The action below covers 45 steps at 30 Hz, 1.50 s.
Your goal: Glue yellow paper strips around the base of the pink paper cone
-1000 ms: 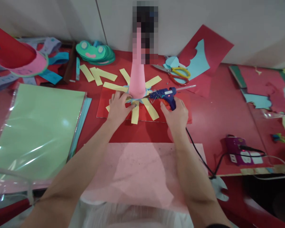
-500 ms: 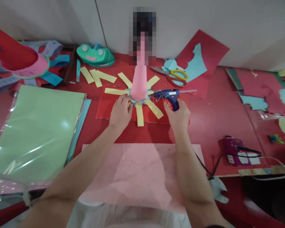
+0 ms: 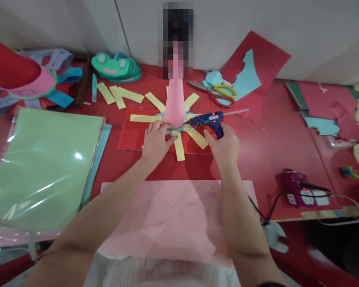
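A tall pink paper cone (image 3: pixel 175 101) stands on a blue scalloped paper base (image 3: pixel 177 130), with several yellow paper strips (image 3: pixel 180 149) spreading out from it like rays. My left hand (image 3: pixel 157 139) is at the front left of the base, fingertips and thumb closed about its blue edge; the exact pinch is partly hidden. In my right hand (image 3: pixel 226 144) is a blue hot glue gun (image 3: pixel 208 119), its nozzle at the front right of the base, close to my left fingers. A clear glue stick (image 3: pixel 236 112) sticks out of the gun's back.
Under the cone lies a red board (image 3: pixel 131 137). Scissors (image 3: pixel 223 94), loose yellow strips (image 3: pixel 119 95) and green frog cutouts (image 3: pixel 116 67) lie behind. Wrapped green paper (image 3: pixel 50 159) is at left, a purple power socket (image 3: pixel 297 189) with cords at right. Pink paper (image 3: pixel 173 215) lies in front.
The glue gun's nozzle has shifted from the cone's right side to its front. My left thumb has moved right along the blue base. The strips have turned slightly, the front one swinging right.
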### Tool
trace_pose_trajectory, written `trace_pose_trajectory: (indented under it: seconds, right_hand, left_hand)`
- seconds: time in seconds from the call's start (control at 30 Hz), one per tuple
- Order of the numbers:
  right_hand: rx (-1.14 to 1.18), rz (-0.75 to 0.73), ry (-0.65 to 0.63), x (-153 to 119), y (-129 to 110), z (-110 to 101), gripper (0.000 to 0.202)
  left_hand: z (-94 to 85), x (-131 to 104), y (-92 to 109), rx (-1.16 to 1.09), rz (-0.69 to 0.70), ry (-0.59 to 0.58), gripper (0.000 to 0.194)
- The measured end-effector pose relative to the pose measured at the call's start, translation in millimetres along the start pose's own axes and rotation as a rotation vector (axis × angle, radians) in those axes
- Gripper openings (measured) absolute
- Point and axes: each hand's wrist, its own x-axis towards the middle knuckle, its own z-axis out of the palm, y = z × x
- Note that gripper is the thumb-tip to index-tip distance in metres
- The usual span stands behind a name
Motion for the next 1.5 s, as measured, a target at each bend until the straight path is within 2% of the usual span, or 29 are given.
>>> trace_pose_trajectory:
  seconds: [0.2,0.53,0.7,0.97,1.5]
  right_hand:
    - [-0.034,0.015,-0.038,-0.5,1.3,-1.9,0.044]
    - [-0.098,-0.041,-0.045,-4.1,-3.9,2.4,0.043]
    - [-0.136,-0.046,-0.076,-9.9,-12.7,0.2,0.041]
    - [-0.149,-0.069,-0.053,-13.3,-15.6,3.9,0.037]
    - [-0.178,-0.105,-0.029,-15.8,-15.5,5.1,0.034]
  left_hand:
    - [-1.5,1.7,0.5,-0.069,-0.024,0.008,0.012]
    - [1.7,3.3,-6.2,-0.228,0.051,-0.022,0.010]
    - [-0.6,4.5,-5.0,-0.243,0.031,-0.043,0.015]
    - [-4.1,5.8,-2.6,-0.249,0.006,-0.067,0.028]
    - [-5.0,5.4,-1.9,-0.276,-0.009,-0.076,0.030]
